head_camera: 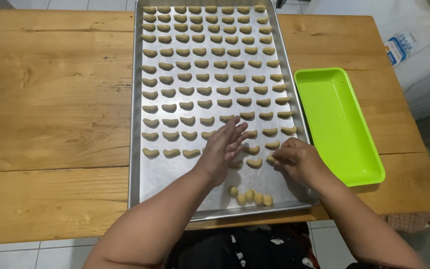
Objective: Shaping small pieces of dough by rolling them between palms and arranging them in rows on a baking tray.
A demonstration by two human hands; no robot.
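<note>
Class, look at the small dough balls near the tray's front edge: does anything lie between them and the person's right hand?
Nothing visible does: only bare metal baking tray separates the dough balls from the right hand.

1 head view, steeply down, seemingly close.

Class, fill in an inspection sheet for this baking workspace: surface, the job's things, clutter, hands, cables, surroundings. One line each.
Surface: wooden plank table, metal baking tray on it.
Job's things: rows of crescent-shaped dough pieces fill most of the tray; a few small dough balls lie near its front edge.
Clutter: empty green plastic tray to the right of the baking tray.
Hands: left hand open, fingers spread over the lower rows; right hand curled at a piece near the tray's right edge.
Cables: nothing seen.
Surroundings: tiled floor; a printed packet on a white surface at upper right.
</note>
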